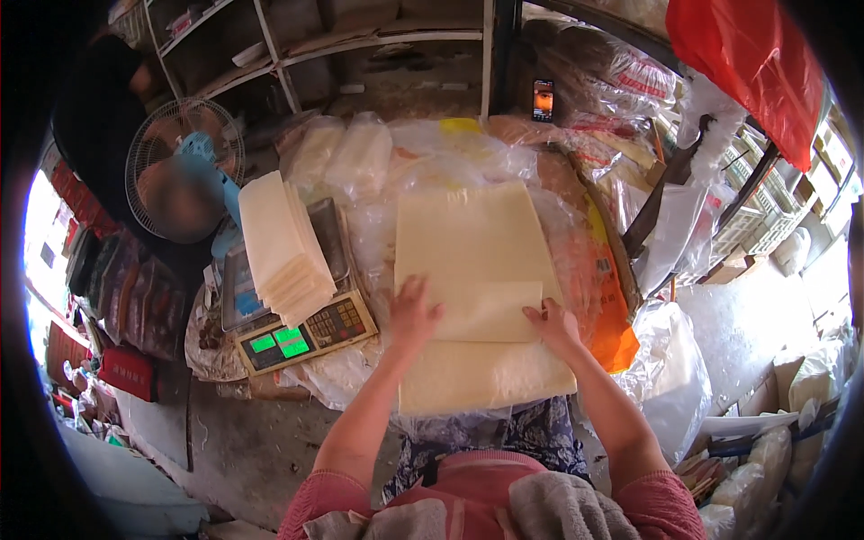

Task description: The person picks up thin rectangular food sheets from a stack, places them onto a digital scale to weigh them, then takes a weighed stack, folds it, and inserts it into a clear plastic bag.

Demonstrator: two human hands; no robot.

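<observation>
Large cream sheets (463,225) lie on plastic before me, with a narrower folded section (486,306) across their middle. My left hand (412,315) rests at that section's left end, fingers apart on the sheet. My right hand (553,326) pinches the section's right end between thumb and fingers. To my left, a stack of folded cream pieces (283,243) sits on a metal-pan scale (306,335) with green displays.
A fan (157,144) and a person in dark clothing (90,108) are at the back left. A phone (543,99) stands at the back. Shelving (378,40), bagged goods (360,153), an orange package (612,333) and red plastic (738,63) surround the work surface.
</observation>
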